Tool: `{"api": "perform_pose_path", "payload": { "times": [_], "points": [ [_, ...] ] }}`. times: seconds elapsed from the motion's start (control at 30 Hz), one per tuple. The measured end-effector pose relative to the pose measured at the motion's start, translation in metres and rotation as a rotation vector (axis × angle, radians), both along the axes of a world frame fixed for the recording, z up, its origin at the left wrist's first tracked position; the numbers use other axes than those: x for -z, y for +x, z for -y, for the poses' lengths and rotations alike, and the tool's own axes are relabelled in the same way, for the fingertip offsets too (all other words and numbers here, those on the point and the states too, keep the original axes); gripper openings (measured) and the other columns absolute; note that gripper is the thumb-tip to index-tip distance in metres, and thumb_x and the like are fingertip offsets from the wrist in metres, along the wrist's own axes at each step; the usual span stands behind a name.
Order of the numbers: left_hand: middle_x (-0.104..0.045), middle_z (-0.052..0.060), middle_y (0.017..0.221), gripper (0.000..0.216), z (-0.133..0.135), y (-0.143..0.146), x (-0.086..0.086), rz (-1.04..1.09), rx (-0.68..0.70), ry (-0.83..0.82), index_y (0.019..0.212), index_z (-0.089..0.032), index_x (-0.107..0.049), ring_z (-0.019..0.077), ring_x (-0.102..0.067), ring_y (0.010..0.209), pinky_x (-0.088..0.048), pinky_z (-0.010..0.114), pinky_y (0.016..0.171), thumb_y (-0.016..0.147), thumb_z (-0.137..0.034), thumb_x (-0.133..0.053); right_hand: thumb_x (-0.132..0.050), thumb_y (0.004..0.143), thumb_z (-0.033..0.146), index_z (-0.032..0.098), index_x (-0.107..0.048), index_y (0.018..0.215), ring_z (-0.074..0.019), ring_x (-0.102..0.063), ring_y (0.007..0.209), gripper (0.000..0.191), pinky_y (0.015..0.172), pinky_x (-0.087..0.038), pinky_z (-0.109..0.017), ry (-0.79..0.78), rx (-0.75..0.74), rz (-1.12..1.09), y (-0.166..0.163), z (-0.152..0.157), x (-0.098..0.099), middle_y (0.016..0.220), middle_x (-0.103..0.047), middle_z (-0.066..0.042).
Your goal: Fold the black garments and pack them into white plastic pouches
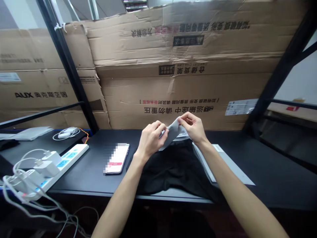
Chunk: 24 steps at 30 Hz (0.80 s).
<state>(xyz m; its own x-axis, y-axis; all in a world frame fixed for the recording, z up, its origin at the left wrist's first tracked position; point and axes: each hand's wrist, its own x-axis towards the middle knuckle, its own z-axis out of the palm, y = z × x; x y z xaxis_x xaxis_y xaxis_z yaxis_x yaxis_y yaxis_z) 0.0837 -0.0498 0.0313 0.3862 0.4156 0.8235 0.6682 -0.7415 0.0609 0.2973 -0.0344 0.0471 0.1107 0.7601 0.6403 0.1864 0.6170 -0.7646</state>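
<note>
**Grey cloth (172, 135) pinched right over a black garment (168, 172)**

Both hands are up close together here, the left hand (151, 140) and right hand (193, 127) clamped on either side of the cloth, just above the garment lying on the bench (247, 158). A phone (116, 159) sits just left of the garment, and a power strip (63, 167) with chargers (48, 163) plugged in is farther left of it.
</note>
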Motion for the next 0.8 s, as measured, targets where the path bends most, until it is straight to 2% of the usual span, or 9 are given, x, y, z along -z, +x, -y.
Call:
{"api": "perform_pose_path", "payload": {
  "times": [0.2,0.37,0.47,0.57,0.63,0.7,0.8],
  "points": [
    [-0.066,0.003,0.093,0.019,0.013,-0.009,0.012,0.085,0.086,-0.113,0.091,-0.023,-0.063,0.0178,-0.065,0.085,-0.051,0.029,0.08,0.107,-0.028,-0.054,-0.083,0.082,0.051,0.024,-0.065,0.077,-0.0172,-0.063,0.064,0.032,0.063,-0.051,-0.031,0.004,0.001,0.007,-0.005,-0.001,0.003,0.068,-0.067,0.001],
    [-0.063,0.002,0.091,0.018,0.024,-0.019,0.022,0.14,0.159,-0.21,0.088,-0.023,-0.061,0.0165,-0.061,0.082,-0.05,0.028,0.077,0.105,-0.025,-0.056,-0.085,0.078,0.056,0.026,-0.063,0.078,-0.0186,-0.062,0.069,0.038,0.064,-0.053,-0.032,0.105,0.151,-0.207,0.023,-0.011,-0.003,0.073,-0.065,0.0],
    [-0.063,0.002,0.092,0.016,0.03,-0.025,0.024,0.119,0.172,-0.26,0.087,-0.022,-0.061,0.0164,-0.06,0.082,-0.05,0.029,0.078,0.102,-0.023,-0.059,-0.087,0.077,0.057,0.026,-0.063,0.078,-0.0178,-0.062,0.072,0.04,0.068,-0.054,-0.032,0.139,0.145,-0.239,0.035,-0.015,-0.004,0.075,-0.064,0.001],
    [-0.066,0.002,0.102,0.005,0.031,-0.026,0.019,0.131,0.185,-0.298,0.101,-0.023,-0.066,0.0171,-0.063,0.088,-0.051,0.031,0.086,0.101,-0.023,-0.061,-0.087,0.079,0.057,0.025,-0.064,0.078,-0.0172,-0.061,0.073,0.039,0.071,-0.054,-0.031,0.144,0.115,-0.212,0.027,-0.014,-0.001,0.076,-0.064,0.001],
    [-0.067,0.004,0.112,0.012,0.026,-0.022,0.011,0.169,0.232,-0.294,0.111,-0.025,-0.069,0.0176,-0.066,0.095,-0.052,0.032,0.092,0.103,-0.024,-0.06,-0.085,0.081,0.058,0.025,-0.064,0.079,-0.0171,-0.06,0.072,0.039,0.07,-0.053,-0.031,0.132,0.11,-0.173,0.017,-0.011,0.001,0.075,-0.063,0.001],
    [-0.066,0.004,0.118,0.014,0.019,-0.014,0.001,0.16,0.253,-0.253,0.109,-0.026,-0.073,0.0177,-0.068,0.098,-0.053,0.032,0.094,0.104,-0.026,-0.06,-0.083,0.082,0.058,0.026,-0.062,0.079,-0.0165,-0.058,0.068,0.039,0.066,-0.051,-0.031,0.106,0.099,-0.164,0.009,-0.008,0.003,0.074,-0.062,0.002],
    [-0.067,0.003,0.12,0.014,0.006,-0.001,-0.011,0.081,0.153,-0.176,0.102,-0.028,-0.077,0.0181,-0.069,0.099,-0.053,0.032,0.093,0.102,-0.028,-0.064,-0.083,0.082,0.056,0.026,-0.06,0.079,-0.0157,-0.059,0.068,0.038,0.067,-0.051,-0.03,0.097,0.096,-0.226,0.004,-0.005,0.003,0.074,-0.061,0.003]
  ]
}}
